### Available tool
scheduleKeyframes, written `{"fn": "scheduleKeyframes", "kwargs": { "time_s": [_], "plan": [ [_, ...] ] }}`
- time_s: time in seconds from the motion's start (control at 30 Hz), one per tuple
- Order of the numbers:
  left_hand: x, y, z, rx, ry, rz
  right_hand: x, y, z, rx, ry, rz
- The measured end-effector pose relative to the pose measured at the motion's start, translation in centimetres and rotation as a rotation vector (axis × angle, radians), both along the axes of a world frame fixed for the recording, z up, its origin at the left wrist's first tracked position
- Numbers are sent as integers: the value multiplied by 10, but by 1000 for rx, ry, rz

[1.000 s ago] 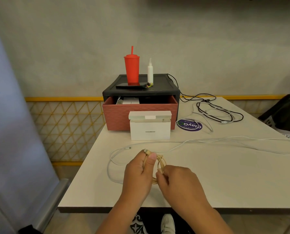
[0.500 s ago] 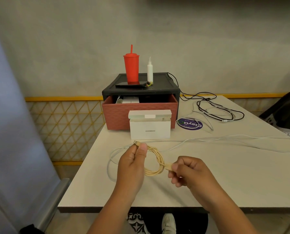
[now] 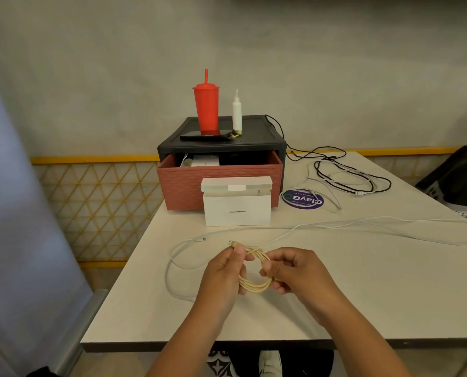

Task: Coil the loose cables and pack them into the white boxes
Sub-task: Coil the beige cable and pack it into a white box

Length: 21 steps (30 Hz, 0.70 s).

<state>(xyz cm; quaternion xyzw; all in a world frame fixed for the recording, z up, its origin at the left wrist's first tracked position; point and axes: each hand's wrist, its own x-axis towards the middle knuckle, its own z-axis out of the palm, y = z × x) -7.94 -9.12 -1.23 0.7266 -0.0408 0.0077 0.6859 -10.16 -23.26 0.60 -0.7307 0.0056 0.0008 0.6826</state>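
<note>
A cream cable (image 3: 256,286) is wound into a small coil above the near part of the table. My left hand (image 3: 223,276) pinches the coil's left side, with a connector end sticking up past the thumb. My right hand (image 3: 299,272) grips the coil's right side. A white box (image 3: 237,207) with its lid flap open stands just behind, against the drawer. A long white cable (image 3: 335,223) lies loose across the table, looping under my hands. A tangle of black and white cables (image 3: 348,176) lies at the back right.
A black drawer unit (image 3: 221,148) with an open red drawer (image 3: 183,183) holds white boxes inside; a red cup (image 3: 206,104), a white bottle (image 3: 237,112) and a phone stand on top. A round purple sticker (image 3: 303,199) lies beside it. A dark bag (image 3: 461,175) sits at right.
My right hand has moved back in from the right and now grips the coil's right side. The left hand keeps pinching the coil at its top left.
</note>
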Motion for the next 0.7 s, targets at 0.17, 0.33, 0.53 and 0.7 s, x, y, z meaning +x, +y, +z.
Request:
{"fn": "scheduleKeyframes", "kwargs": {
  "time_s": [0.17,0.33,0.53,0.7],
  "plan": [
    [21,-4,-11,102,67,38,20,-14,-13,-134,46,-80],
    [51,-1,-9,124,40,103,48,-26,-19,-188,31,-158],
    [106,12,8,193,-64,265,93,-36,-22,-160,-21,-270],
    [142,25,7,289,-118,334,122,-35,-34,-62,-33,-346]
  ]
}}
